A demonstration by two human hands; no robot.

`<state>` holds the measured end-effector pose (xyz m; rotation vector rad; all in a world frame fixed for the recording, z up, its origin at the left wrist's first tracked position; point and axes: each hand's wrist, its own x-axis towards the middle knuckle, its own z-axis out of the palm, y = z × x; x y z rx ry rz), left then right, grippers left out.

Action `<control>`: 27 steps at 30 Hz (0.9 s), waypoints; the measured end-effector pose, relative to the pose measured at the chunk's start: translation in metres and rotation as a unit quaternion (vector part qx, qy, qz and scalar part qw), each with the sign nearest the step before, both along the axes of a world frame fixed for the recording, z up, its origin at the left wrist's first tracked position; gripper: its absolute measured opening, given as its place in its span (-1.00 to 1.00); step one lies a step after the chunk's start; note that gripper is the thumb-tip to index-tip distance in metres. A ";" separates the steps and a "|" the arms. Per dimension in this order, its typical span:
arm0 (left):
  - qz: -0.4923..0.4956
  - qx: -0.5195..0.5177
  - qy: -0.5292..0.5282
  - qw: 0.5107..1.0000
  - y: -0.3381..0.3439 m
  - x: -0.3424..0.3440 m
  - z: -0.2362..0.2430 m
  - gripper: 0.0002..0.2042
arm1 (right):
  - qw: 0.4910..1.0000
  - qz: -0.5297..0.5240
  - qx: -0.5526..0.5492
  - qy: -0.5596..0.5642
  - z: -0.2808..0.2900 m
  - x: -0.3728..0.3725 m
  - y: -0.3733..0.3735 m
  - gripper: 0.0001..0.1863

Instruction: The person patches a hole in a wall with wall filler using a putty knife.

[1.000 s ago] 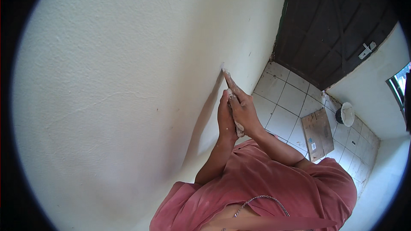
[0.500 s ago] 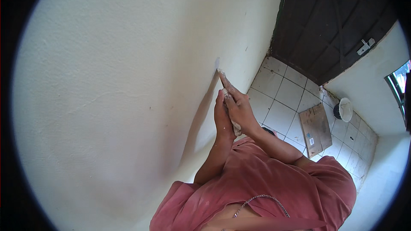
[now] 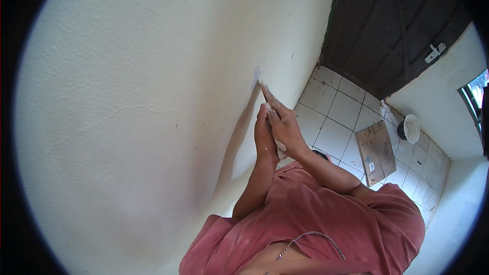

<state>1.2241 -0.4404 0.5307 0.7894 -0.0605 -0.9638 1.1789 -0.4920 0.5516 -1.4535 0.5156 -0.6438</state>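
My right hand (image 3: 286,127) reaches to the painted wall (image 3: 127,81), its index finger stretched out and the fingertip, coated with whitish paste, at the surface. The other fingers fold in toward my left hand (image 3: 265,140). My left hand is pressed close beside it, thumb up and fingers hidden behind. Between the two palms shows a whitish, putty-like mass (image 3: 280,150), smeared over the skin. Whether a tool is also held there is hidden. Just above the fingertip, a small pale grey-white patch (image 3: 256,74) marks the wall.
A dark brown door (image 3: 387,25) with a light handle stands at the upper right. Below it, a flattened cardboard piece (image 3: 376,155) and a bucket (image 3: 410,128) with a pale inside rest on the white floor tiles (image 3: 333,114). A window (image 3: 474,97) shows at the far right.
The pale patch on the wall shows larger, reaching lower beside the fingertip. Both hands have barely shifted and stay together.
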 end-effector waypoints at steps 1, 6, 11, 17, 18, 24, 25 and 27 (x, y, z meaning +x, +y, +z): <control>-0.012 -0.006 -0.003 1.000 0.002 -0.001 0.000 -0.62 | 0.999 0.004 -0.037 0.005 -0.004 -0.002 0.001 -0.44; -0.008 0.007 0.010 1.000 0.001 -0.001 0.002 -0.66 | 0.999 -0.006 -0.032 -0.017 -0.003 0.000 0.001 -0.44; -0.043 -0.003 -0.018 0.999 -0.002 0.014 0.000 -0.68 | 0.999 -0.019 -0.033 -0.015 0.006 0.007 -0.002 -0.44; 0.004 0.007 0.001 1.000 0.001 0.004 -0.003 -0.62 | 0.999 -0.011 -0.035 -0.039 -0.003 0.006 0.004 -0.42; -0.010 -0.002 -0.019 1.000 0.000 0.009 0.000 -0.62 | 0.999 -0.013 -0.035 -0.040 0.001 0.009 0.000 -0.42; 0.020 0.023 0.005 1.000 0.007 0.003 -0.013 -0.59 | 0.998 0.004 -0.056 -0.022 -0.012 0.005 0.005 -0.42; -0.008 0.004 0.014 1.000 0.010 0.006 -0.014 -0.59 | 0.998 -0.005 -0.055 -0.006 -0.013 0.006 0.008 -0.42; -0.044 -0.001 0.020 0.999 0.010 0.010 -0.012 -0.59 | 0.999 -0.013 -0.050 0.013 -0.009 0.006 0.009 -0.42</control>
